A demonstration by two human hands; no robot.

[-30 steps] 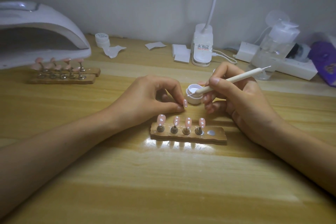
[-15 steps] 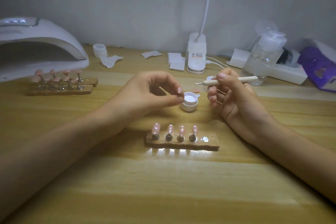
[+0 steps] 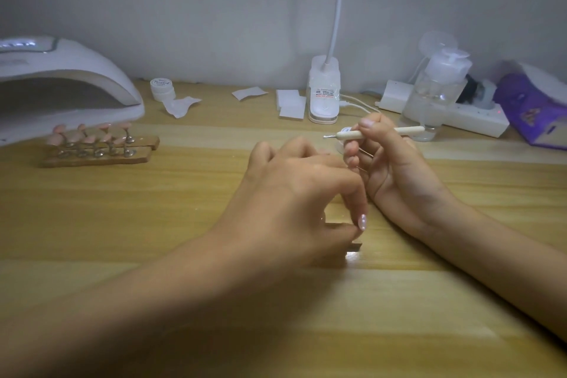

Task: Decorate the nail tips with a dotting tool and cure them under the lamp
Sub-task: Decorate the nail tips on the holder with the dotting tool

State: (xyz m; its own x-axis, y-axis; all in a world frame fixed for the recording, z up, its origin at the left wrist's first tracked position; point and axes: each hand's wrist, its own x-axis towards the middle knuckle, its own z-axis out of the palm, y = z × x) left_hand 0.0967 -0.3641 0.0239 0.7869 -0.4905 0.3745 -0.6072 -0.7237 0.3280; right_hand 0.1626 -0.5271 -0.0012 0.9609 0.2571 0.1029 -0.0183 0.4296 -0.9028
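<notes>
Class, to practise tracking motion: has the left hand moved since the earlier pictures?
Yes. The left hand came toward the camera: it was behind the near wooden nail-tip holder and now largely covers it.

From my remote seat this looks like a home nail-art corner. A wood-grain table (image 3: pixel 184 209) is pushed against a plain grey wall (image 3: pixel 214 9). A white curing lamp (image 3: pixel 70 70) sits at its far left corner, with two wooden stands (image 3: pixel 101 159) of pink nail tips (image 3: pixel 92 132) just in front. A small white pot (image 3: pixel 162 89), cut wipes (image 3: pixel 291 103), a desk lamp's base (image 3: pixel 324 92), a pump bottle (image 3: pixel 435 95) and a household power strip (image 3: pixel 472 120) line the far edge.
</notes>
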